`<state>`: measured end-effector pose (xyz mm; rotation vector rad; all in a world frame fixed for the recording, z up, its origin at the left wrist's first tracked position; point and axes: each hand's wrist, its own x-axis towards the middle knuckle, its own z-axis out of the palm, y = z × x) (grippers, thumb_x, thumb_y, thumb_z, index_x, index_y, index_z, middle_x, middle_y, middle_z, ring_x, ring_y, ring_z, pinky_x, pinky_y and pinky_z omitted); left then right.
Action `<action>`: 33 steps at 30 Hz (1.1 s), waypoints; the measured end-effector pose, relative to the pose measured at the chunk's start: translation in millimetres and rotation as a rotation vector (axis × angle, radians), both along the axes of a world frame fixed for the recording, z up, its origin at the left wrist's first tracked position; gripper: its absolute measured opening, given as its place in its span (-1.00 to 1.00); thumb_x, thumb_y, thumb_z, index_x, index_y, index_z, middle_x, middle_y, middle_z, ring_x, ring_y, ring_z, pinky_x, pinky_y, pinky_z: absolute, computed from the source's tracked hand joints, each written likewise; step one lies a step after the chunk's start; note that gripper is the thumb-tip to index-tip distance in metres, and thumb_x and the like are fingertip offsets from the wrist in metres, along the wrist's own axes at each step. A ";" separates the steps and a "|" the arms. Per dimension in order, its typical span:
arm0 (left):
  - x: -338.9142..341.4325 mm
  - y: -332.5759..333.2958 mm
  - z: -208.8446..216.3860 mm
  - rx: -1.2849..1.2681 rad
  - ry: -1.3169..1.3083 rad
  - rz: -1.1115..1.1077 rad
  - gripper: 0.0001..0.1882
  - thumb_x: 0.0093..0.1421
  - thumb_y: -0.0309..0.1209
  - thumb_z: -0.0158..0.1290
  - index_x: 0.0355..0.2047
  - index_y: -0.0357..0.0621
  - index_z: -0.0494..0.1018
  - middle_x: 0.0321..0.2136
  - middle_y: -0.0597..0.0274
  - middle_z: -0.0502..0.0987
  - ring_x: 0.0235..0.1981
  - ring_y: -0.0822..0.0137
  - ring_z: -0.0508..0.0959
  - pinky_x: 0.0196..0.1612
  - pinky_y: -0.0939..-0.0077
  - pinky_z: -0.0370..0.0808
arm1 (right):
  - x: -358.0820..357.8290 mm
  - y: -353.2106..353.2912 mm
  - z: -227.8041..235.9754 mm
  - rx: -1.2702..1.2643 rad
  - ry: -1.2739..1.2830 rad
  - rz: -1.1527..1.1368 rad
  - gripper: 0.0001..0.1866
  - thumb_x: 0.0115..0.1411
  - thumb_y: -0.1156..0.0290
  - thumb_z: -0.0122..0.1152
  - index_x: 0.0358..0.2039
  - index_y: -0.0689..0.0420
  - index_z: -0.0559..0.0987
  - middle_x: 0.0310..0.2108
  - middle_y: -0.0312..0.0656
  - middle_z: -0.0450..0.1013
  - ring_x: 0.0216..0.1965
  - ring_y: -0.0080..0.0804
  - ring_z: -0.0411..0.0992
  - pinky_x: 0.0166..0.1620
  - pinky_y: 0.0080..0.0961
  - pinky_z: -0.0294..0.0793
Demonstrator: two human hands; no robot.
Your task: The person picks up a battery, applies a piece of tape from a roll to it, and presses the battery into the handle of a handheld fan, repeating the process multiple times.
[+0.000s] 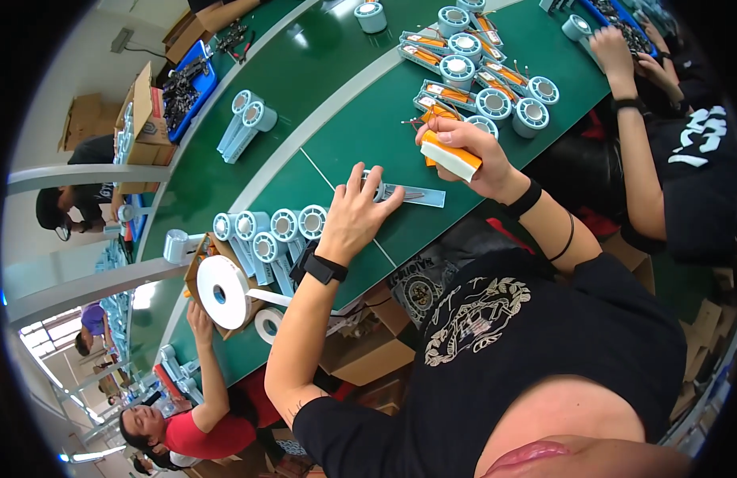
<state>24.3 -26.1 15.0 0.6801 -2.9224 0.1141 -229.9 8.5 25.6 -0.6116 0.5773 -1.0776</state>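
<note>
Partly hiding a pale-blue casing (426, 197) under the left hand (354, 215), at centre; partly covering an orange-and-white block (452, 158) with the right hand (491, 163), towards one; seemingly cropping a co-worker (691, 179) at three o'clock.

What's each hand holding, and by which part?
Right hand: orange-and-white block, fingers over its upper edge; rest of grip hidden. Left hand: light-blue housing, by its round end.

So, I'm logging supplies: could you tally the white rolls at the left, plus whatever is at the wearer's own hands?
White rolls: 2
Orange-and-white pack in right hand: 1
Light-blue part under left hand: 1
Total: 4
</note>
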 end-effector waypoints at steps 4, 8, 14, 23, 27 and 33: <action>-1.9 4.6 -10.7 0.020 0.053 0.025 -0.65 0.01 -0.51 0.09 -0.14 0.03 0.47 0.03 0.13 0.37 0.10 -0.06 0.35 -0.04 0.15 0.44 | 7.4 9.6 -11.0 0.006 0.155 -0.052 -0.62 0.17 0.23 0.04 -0.08 0.19 0.44 -0.31 -0.26 0.39 -0.39 -0.63 0.38 -0.48 -0.72 0.29; -2.7 4.1 -19.7 0.143 0.179 0.081 -0.81 0.07 -0.48 0.10 -0.26 -0.02 0.49 -0.03 0.16 0.39 0.06 0.00 0.38 0.00 0.17 0.41 | 23.6 19.2 -27.4 -0.034 0.225 -0.176 -0.67 0.20 0.34 0.04 -0.05 0.21 0.42 -0.29 -0.26 0.42 -0.40 -0.59 0.42 -0.41 -0.62 0.39; -9.3 -3.3 -7.0 0.608 0.484 0.159 -0.89 0.12 -0.57 0.09 -0.33 -0.20 0.41 -0.25 0.14 0.46 0.04 0.04 0.38 0.04 0.23 0.37 | 25.1 39.1 -54.3 -0.760 0.972 -0.344 -0.61 0.13 0.56 0.21 0.00 0.17 0.41 -0.33 -0.20 0.46 -0.47 -0.42 0.45 -0.34 -0.51 0.42; -13.0 -4.2 -0.5 0.821 0.482 0.281 -0.85 0.17 -0.59 0.04 -0.23 -0.23 0.38 -0.29 0.09 0.48 -0.01 0.01 0.38 0.01 0.21 0.36 | 21.7 22.7 -66.2 -1.386 1.260 -0.368 -0.56 0.01 0.39 0.37 -0.07 0.04 0.47 -0.44 -0.29 0.37 -0.52 -0.39 0.36 -0.41 -0.45 0.34; -11.8 -5.3 -2.0 0.767 0.480 0.251 -0.91 0.24 -0.55 -0.01 -0.23 -0.23 0.40 -0.26 0.08 0.48 0.00 0.05 0.39 0.02 0.24 0.36 | 25.2 14.6 -46.9 -1.378 1.427 -0.178 -0.68 0.08 0.41 0.27 -0.12 0.04 0.49 -0.43 -0.30 0.36 -0.49 -0.40 0.38 -0.38 -0.48 0.33; -13.7 -2.4 3.9 0.950 0.560 0.356 -0.82 0.37 -0.42 -0.14 -0.23 -0.22 0.43 -0.16 0.10 0.47 0.05 0.11 0.38 0.03 0.32 0.37 | 28.5 6.4 -38.1 -1.445 1.503 -0.111 -0.80 0.12 0.35 0.12 -0.20 -0.03 0.48 -0.43 -0.29 0.34 -0.46 -0.38 0.43 -0.35 -0.44 0.36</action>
